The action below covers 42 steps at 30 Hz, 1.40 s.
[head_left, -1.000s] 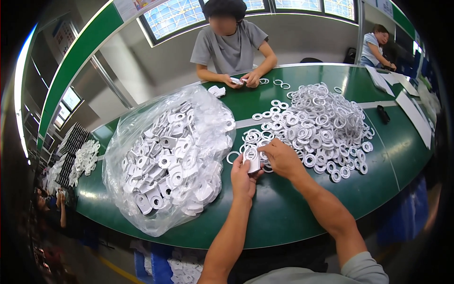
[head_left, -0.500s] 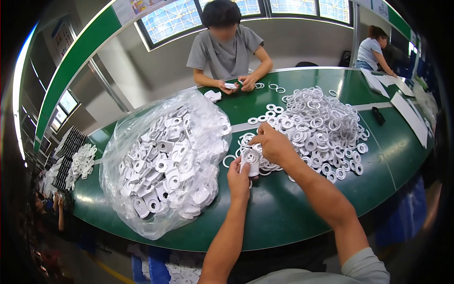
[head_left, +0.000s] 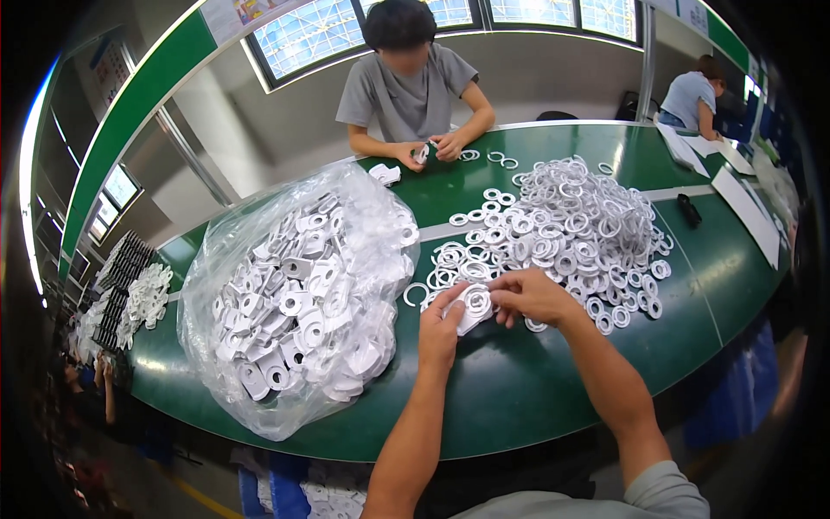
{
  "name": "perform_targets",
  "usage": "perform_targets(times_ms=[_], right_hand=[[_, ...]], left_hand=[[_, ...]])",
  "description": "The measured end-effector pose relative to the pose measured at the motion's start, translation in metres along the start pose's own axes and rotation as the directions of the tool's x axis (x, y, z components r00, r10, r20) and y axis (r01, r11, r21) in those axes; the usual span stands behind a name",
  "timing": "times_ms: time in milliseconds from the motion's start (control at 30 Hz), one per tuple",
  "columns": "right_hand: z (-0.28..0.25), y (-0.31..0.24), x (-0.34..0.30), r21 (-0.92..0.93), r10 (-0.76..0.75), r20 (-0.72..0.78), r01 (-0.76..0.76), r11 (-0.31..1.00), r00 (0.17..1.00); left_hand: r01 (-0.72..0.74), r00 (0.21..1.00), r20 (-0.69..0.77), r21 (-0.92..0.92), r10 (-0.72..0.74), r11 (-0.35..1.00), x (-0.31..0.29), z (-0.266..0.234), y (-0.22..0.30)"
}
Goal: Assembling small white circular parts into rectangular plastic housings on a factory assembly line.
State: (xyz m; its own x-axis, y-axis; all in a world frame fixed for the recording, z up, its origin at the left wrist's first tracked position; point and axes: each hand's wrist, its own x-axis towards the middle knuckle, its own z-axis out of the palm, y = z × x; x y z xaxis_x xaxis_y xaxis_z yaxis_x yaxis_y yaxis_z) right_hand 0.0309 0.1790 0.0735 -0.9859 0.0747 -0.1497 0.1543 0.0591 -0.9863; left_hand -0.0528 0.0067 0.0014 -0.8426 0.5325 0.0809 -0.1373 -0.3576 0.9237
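My left hand [head_left: 439,336] holds a flat white plastic part [head_left: 464,323] with a round, ringed opening, its thumb along the near side. My right hand [head_left: 538,298] is closed at the right edge of the same part, with thumb and forefinger pinched against its ringed end. The fingertips hide whether a loose ring is between them. Just beyond both hands spreads a heap of white plastic rings [head_left: 562,227]. To the left, a clear plastic bag [head_left: 203,285] lies open, full of similar white parts [head_left: 294,303].
Across the green table [head_left: 536,406] a person [head_left: 402,95] handles a small white piece. Another person [head_left: 689,97] bends over the far right end. A black object [head_left: 689,210] and white boards [head_left: 748,216] lie at right. Stacked black trays [head_left: 127,259] stand far left.
My right hand has come down and toward me from the near side of the ring heap to the part. My left hand has shifted slightly right, tilting the part.
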Motion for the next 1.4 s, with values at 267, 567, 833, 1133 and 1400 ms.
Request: perform_targets(times_ms=[267,567,833,1133,1400], right_hand=[[-0.009,0.046,-0.024,0.452,0.125,0.048,-0.133,0.882,0.991],[-0.009,0.061,-0.022,0.540,0.075,-0.023,-0.051,0.840,0.997],[-0.005,0.057,-0.024,0.377,0.093,-0.096,-0.050,0.925,0.991],[-0.004,0.066,-0.019,0.277,0.120,-0.091,-0.090,0.957,0.989],[0.003,0.060,-0.018,0.362,0.066,-0.137,-0.012,0.932,0.988]], left_hand=[[0.035,0.973,0.220,0.162,-0.071,0.986,-0.007,0.009,0.003],[0.033,0.991,0.126,0.140,-0.051,0.990,-0.010,0.026,-0.001],[0.145,0.985,0.081,0.078,-0.152,0.986,-0.017,0.035,0.002],[0.110,0.987,0.100,0.130,-0.124,0.985,-0.020,0.040,0.002],[0.016,0.997,0.069,0.204,-0.030,0.979,-0.017,0.045,0.002]])
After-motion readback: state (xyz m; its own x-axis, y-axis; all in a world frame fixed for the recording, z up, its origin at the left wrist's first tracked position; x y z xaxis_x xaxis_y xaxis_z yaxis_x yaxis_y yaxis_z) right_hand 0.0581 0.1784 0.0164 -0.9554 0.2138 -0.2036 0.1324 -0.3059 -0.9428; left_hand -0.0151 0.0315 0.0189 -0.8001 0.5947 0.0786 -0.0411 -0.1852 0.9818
